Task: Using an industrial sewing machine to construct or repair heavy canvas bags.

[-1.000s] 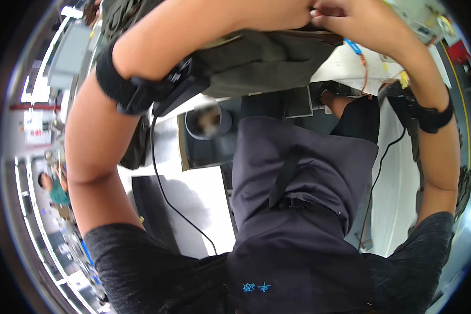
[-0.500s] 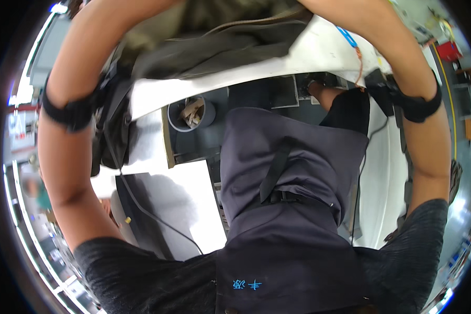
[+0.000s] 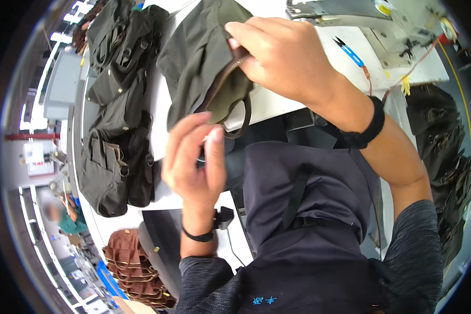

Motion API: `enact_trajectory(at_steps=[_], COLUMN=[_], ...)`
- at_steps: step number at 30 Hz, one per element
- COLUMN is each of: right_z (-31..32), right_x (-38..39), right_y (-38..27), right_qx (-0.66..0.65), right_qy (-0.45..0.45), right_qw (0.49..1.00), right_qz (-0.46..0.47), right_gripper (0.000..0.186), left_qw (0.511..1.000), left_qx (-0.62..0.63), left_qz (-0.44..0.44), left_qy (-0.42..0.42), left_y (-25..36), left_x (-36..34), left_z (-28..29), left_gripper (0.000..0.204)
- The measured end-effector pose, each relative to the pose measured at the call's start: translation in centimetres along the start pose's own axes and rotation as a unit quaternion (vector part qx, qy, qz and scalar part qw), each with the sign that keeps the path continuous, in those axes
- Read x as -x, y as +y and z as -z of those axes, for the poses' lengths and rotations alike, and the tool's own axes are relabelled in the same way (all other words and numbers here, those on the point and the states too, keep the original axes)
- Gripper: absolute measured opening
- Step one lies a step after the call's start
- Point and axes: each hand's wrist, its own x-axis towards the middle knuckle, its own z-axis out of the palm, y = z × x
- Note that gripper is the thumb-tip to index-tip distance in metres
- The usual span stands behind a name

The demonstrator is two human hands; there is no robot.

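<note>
A dark olive fabric bag point(image 3: 193, 57) lies on the white table in front of me. Its zippered mouth gapes toward me, with metal teeth along the edge and a looped strap point(image 3: 242, 123) hanging below. My right hand point(image 3: 285, 57) pinches the bag's edge at the upper end of the zipper. Just below the near end of that opening is my left hand point(image 3: 193, 159), slightly blurred, its fingers curled but apart from the thumb. I see nothing held in it. Blue-handled thread snips point(image 3: 349, 51) lie on the table to the right of my right hand.
More olive bags point(image 3: 112, 131) are piled along the left of the table. A stack of brown bags point(image 3: 136, 267) sits at the lower left. Dark olive pieces point(image 3: 437, 141) hang at the right, below a sewing machine point(image 3: 335, 11). Another person point(image 3: 70, 217) is far left.
Both arms have come down from the top of the view. The bag, earlier mostly cut off, now shows its zippered mouth, with my right hand on it. The view has shifted, revealing the bag piles.
</note>
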Motion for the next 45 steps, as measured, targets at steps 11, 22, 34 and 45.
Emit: enact_trajectory(at_steps=[11,22,34,45], right_z=[0.7,4.0,4.8,2.7], right_x=[3.3,9.9,3.5,0.9], right_y=[-0.5,2.7,14.6,17.5], right_qx=[0.013,-0.030,0.070,-0.109], right_qy=[0.000,-0.106,-0.032,-0.145], right_qw=[1.000,0.984,0.995,0.976], right_qz=[0.003,-0.136,-0.060,-0.124], right_gripper=[0.037,0.051,0.019,0.017], left_qw=[0.596,0.539,0.629,0.618], left_qx=[0.750,0.737,0.685,0.728], left_qz=[0.286,0.388,0.335,0.280], left_qy=[-0.029,0.128,0.153,0.102], left_y=[0.4,-1.5,-6.2,-6.1], left_x=[-1.8,-3.7,-18.4,-21.5], left_z=[-8.4,-13.6,-19.7,-27.7], left_gripper=[0.057,0.053,0.056,0.057])
